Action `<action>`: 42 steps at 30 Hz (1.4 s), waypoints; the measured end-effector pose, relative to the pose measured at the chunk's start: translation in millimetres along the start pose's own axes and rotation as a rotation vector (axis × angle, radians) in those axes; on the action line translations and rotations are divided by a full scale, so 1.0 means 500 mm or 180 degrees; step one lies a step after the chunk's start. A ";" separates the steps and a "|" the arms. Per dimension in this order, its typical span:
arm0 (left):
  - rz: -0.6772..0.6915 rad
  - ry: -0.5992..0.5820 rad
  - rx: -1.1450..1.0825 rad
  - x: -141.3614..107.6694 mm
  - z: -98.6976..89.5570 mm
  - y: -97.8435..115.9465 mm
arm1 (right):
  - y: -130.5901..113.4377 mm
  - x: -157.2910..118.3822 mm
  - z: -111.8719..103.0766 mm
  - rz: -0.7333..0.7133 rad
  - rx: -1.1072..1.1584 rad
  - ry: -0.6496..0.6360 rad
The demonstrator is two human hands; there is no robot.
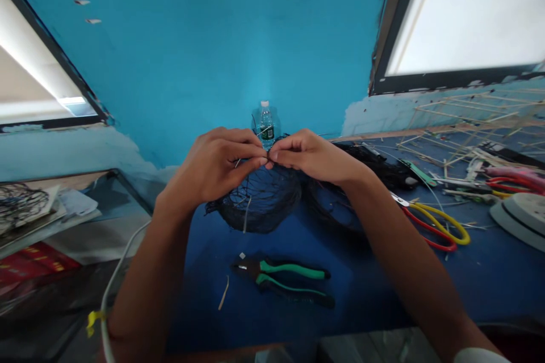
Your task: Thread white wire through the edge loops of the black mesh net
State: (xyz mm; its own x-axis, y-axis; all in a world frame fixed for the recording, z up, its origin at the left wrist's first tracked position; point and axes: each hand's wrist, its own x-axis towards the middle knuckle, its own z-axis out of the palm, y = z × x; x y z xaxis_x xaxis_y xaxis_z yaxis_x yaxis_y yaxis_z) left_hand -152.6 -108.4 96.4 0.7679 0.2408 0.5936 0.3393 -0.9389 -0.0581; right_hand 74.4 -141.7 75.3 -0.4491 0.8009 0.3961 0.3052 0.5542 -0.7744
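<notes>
Above the blue table, my left hand (219,161) and my right hand (313,156) meet fingertip to fingertip. Both are closed in a pinch on a thin dark strand that seems to belong to the black net (268,198); the fingers partly cover it. This round, open-meshed net rests on the table just below my hands, with a pale strip (247,214) lying against it. Nearer to me lie pliers (293,278) with green and black handles, jaws to the left. A short tan sliver (223,293) lies left of the pliers.
Behind my hands a clear plastic bottle (266,125) stands by the blue wall. Scissors (438,224) with red and yellow handles lie right of my right forearm. Thin sticks form a frame (468,108) at the back right. A white cable (113,278) runs beside my left forearm.
</notes>
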 end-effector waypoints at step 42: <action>0.0136 0.0888 -0.0026 0.001 0.054 0.000 | 0.004 0.000 -0.004 0.0605 0.2042 0.0337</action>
State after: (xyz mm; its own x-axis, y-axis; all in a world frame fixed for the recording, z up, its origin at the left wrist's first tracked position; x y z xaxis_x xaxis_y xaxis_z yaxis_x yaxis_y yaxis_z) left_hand -137.3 -101.6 75.0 0.6017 0.1251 0.7889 0.3047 -0.9489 -0.0820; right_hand 76.7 -140.1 74.9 -0.3422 0.9072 0.2448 -0.2026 0.1832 -0.9620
